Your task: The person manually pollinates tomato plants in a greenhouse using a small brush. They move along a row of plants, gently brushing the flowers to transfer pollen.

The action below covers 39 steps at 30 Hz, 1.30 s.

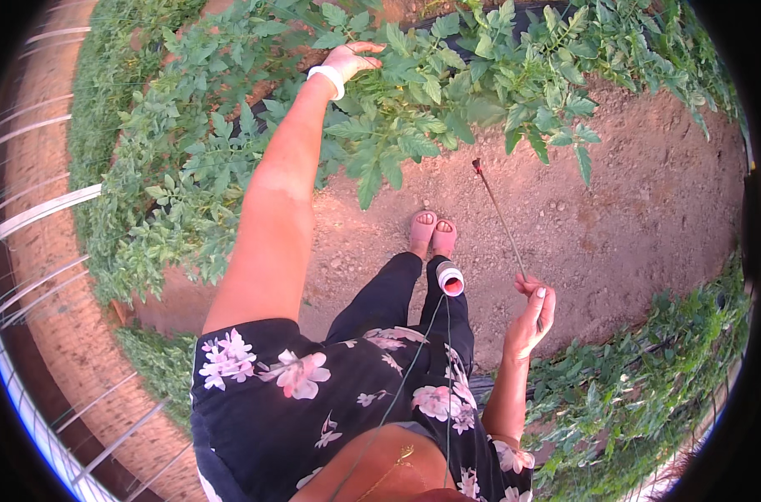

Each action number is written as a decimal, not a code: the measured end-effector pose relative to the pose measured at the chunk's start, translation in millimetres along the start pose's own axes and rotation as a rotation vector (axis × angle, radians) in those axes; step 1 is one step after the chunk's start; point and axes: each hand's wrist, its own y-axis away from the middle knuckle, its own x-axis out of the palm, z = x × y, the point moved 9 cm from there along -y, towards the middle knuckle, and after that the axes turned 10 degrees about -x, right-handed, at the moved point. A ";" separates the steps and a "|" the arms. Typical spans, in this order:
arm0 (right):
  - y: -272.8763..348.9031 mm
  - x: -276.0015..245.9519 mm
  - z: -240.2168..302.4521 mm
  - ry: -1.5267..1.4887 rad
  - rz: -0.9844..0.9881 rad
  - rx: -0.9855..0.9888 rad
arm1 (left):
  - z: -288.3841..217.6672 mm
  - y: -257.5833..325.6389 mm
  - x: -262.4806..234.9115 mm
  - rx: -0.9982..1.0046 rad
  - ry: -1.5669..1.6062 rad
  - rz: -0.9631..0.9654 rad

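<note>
My left hand, with a white band at the wrist, reaches out to the leafy green plants, which look like tomato plants. Its fingers are stretched and apart at the edge of the leaves, with nothing seen in them. In my right hand a thin brown stick is pinched between the fingers and thumb. The stick points up and away over the path, and its dark red tip is apart from the leaves. A small white cup, red inside, hangs before my legs on a green cord.
Bare soil lies between the plant row ahead and another green row at the lower right. My feet in pink sandals stand on it. Curved pale hoops and a dirt strip run along the left.
</note>
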 end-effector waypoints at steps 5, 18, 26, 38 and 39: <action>-9.0 3.1 0.5 0.017 -0.051 0.008 | 6.2 -21.6 37.2 -0.158 -0.546 0.291; -14.5 11.7 15.9 0.038 -0.104 -0.046 | 101.8 -27.8 -53.9 -0.324 0.085 -0.318; -8.6 23.7 23.0 0.024 -0.089 -0.077 | 125.7 -16.9 -67.9 -0.317 -0.239 -0.408; -3.3 25.1 56.1 0.022 -0.099 -0.102 | 93.9 25.2 -43.5 -0.091 -0.482 -0.460; -2.0 23.6 61.5 0.026 -0.113 -0.106 | 92.2 31.7 -39.9 -0.074 -0.442 -0.426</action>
